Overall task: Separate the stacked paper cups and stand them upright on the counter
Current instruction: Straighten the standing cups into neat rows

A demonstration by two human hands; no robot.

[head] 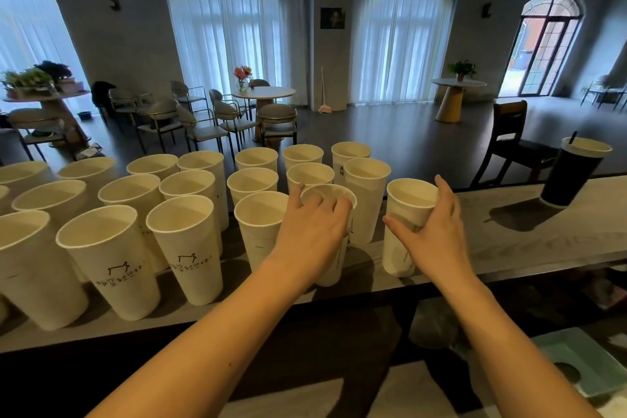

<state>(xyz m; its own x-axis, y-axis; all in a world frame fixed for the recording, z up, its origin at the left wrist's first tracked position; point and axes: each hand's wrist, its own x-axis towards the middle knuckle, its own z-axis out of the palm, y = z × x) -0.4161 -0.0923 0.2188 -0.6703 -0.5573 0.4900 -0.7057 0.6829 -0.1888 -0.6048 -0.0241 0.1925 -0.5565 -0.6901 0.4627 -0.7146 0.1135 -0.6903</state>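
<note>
Several tall white paper cups point(185, 241) stand upright in rows on the grey counter point(529, 241), filling its left and middle. My left hand point(314, 231) grips the rim of a cup point(334, 268) from above, fingers curled over its mouth. My right hand point(432, 231) holds the rightmost cup point(405, 207) from its right side, thumb behind the rim, fingers across its front wall. Both cups stand on the counter near its front edge. No stack of cups shows.
A dark cup with a straw point(573, 173) stands at the counter's far right. A teal tray point(583, 360) lies below the counter at the lower right. Beyond the counter are café tables point(263, 93) and chairs point(512, 142).
</note>
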